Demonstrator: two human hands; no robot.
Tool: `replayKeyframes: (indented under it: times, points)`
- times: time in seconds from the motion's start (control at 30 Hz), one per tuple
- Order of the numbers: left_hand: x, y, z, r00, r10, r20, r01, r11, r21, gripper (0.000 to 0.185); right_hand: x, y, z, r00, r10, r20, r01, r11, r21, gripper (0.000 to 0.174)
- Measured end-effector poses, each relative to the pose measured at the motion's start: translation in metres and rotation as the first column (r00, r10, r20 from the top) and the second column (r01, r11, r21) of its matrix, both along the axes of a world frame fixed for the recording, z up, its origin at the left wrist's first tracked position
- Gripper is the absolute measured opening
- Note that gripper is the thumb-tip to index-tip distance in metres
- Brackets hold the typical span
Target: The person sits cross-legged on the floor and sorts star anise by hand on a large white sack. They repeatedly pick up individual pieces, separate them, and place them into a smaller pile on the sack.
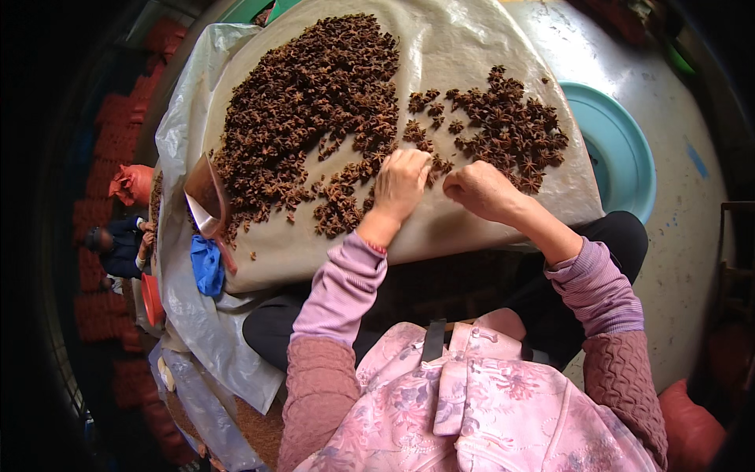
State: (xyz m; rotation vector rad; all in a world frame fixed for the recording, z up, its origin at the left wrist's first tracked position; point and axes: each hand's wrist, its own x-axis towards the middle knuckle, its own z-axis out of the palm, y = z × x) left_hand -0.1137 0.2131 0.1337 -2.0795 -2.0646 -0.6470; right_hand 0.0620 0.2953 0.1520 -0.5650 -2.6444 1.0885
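Note:
A large heap of dried star anise (312,88) covers the left and middle of a table spread with a pale plastic sheet (460,47). To its right lies a smaller, looser pile of star anise (513,130), with several loose pods between the two. My left hand (401,180) is at the right edge of the large heap, fingers bent downward; whether it holds a pod is hidden. My right hand (483,189) hovers with curled fingers below the smaller pile, and its fingertips are hidden. A scoop (207,197) rests at the heap's left edge, its handle beside a blue plastic bag (206,265).
A light-blue plastic basin (634,159) stands right of the table on the floor. At the left are a person in dark clothes (122,245), a red basin (152,300) and a red sack (131,184). Another red sack (687,419) lies at the lower right.

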Motion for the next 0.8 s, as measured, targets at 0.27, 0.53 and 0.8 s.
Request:
replayKeyframes:
  times: [0.27,0.53,0.8]
  points:
    - [-0.048,0.012,0.015,0.924,0.335,0.183,-0.318,0.941,-0.115,0.038,-0.010,-0.010,-0.023,0.992,0.004,-0.125,0.068,0.822,0.566,0.027]
    - [-0.021,-0.026,-0.003,0.884,0.258,0.390,-0.308,0.949,0.070,0.013,0.001,0.012,-0.011,0.993,-0.116,-0.038,0.120,0.870,0.478,0.018]
    - [-0.029,-0.028,0.012,0.879,0.328,0.346,-0.380,0.921,0.092,0.014,-0.002,0.007,-0.012,0.993,-0.095,-0.063,0.114,0.875,0.471,0.016]
